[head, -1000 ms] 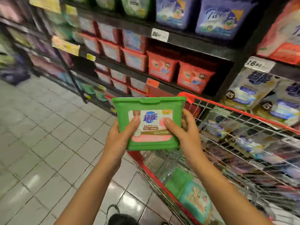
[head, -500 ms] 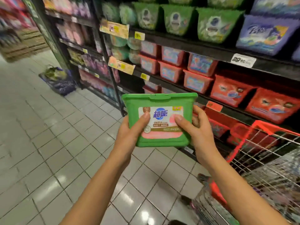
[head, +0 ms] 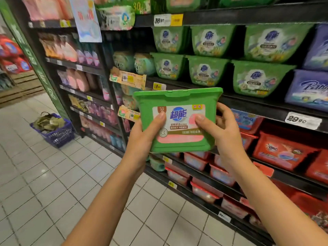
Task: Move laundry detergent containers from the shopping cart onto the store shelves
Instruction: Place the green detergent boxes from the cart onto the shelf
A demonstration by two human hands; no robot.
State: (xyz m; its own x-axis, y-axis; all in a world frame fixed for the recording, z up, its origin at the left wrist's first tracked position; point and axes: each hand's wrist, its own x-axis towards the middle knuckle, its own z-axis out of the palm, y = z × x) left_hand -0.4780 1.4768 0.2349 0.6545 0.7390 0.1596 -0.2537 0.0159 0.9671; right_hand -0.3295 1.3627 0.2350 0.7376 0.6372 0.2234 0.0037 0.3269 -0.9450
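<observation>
I hold a green detergent box (head: 179,102) with a white and pink label upright in front of the shelves. My left hand (head: 143,139) grips its left side, thumb on the label. My right hand (head: 221,128) grips its right side, thumb on the label too. Behind and above the box, matching green tubs (head: 205,70) stand in two stacked rows on a black shelf (head: 257,105). The shopping cart is out of view.
Purple boxes (head: 308,89) stand right of the green tubs; red tubs (head: 284,150) fill the lower shelves. Pink and purple pouches (head: 78,80) line the shelving further left. A blue basket (head: 55,132) of crumpled items sits on the tiled floor (head: 53,183) by the shelf end.
My view has swung left and up, away from the cart, which has left the frame. Both hands have carried the green box higher, up against the shelf of green tubs.
</observation>
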